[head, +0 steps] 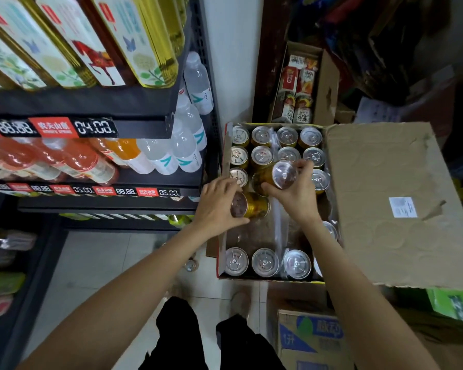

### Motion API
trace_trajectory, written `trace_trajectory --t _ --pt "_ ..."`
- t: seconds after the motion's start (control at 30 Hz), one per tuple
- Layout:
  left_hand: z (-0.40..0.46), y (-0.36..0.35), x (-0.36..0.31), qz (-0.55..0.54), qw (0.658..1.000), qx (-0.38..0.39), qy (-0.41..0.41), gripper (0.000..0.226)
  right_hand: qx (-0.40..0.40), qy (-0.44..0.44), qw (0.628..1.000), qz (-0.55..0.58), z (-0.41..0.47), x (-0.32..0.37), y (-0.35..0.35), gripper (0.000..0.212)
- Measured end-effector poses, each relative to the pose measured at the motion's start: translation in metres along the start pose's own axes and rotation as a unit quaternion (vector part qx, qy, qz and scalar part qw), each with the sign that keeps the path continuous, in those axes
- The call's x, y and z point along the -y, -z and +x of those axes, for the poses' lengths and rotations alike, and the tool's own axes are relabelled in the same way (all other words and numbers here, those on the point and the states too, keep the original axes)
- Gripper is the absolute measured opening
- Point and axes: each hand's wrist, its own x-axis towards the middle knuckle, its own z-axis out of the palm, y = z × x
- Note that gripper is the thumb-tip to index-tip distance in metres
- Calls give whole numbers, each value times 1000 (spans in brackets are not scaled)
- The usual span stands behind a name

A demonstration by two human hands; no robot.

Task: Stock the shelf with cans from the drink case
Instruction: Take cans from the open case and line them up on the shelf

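Observation:
An open cardboard drink case stands on the floor right of the shelf, with several gold cans upright in rows at its far end and along its near edge. My left hand grips a gold can lying on its side, base toward me, over the case's left part. My right hand holds a second gold can, tilted above the case's middle. The black shelf unit stands to the left.
The shelf carries tall boxed bottles on top, orange and clear drink bottles below, with price tags along the edges. A carton of juice boxes stands behind the case. A blue-printed carton and a green box sit near my feet. White tile floor lies between.

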Motion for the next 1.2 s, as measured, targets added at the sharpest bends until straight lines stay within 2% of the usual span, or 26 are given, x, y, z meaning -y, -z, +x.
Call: trace_trajectory --t 0.07,0.13,0.23,0.3,0.37,0.47,0.53,0.6,0.63,0.7,0.8,0.87,1.0,1.03,1.1,1.2 --pt "-14 14 -3 -164 986 -11 41 67 5 -22 994 103 -9 10 15 68" --pt "-26 28 -9 -304 950 -13 70 58 26 -30 986 162 -18 19 25 64" --pt "-42 49 -11 -461 879 -32 119 48 78 -30 972 221 -31 37 32 61" --pt "-52 62 -10 -549 820 -50 152 57 107 -34 967 227 -38 51 35 61" --pt "-62 78 -9 -596 780 -77 176 72 126 -53 963 234 -44 69 35 65" --pt "-77 105 -5 -621 755 -111 178 85 158 -64 960 220 -54 100 34 65" --pt "-86 128 -5 -639 737 -132 174 72 188 -69 953 225 -57 123 28 59" --pt "-97 150 -4 -672 703 -156 174 44 208 -90 939 260 -58 142 17 45" --pt "-102 160 -3 -688 681 -171 182 39 208 -107 931 279 -59 153 10 39" --pt "-114 184 -1 -704 651 -207 197 47 213 -132 922 293 -62 178 -2 40" --pt "-137 223 2 -687 653 -254 194 64 258 -87 914 302 -70 216 -16 39" --pt "-153 252 6 -655 673 -293 180 53 307 -12 902 302 -77 246 -22 29" --pt "-176 319 23 -597 695 -375 143 31 401 95 862 294 -94 316 -25 48" --pt "-180 337 28 -581 701 -392 133 28 419 124 854 283 -98 335 -27 42" --pt "-184 370 37 -556 712 -416 107 28 433 168 842 276 -100 369 -33 28" --pt "-186 414 50 -514 743 -425 54 44 415 203 844 273 -94 420 -47 30"
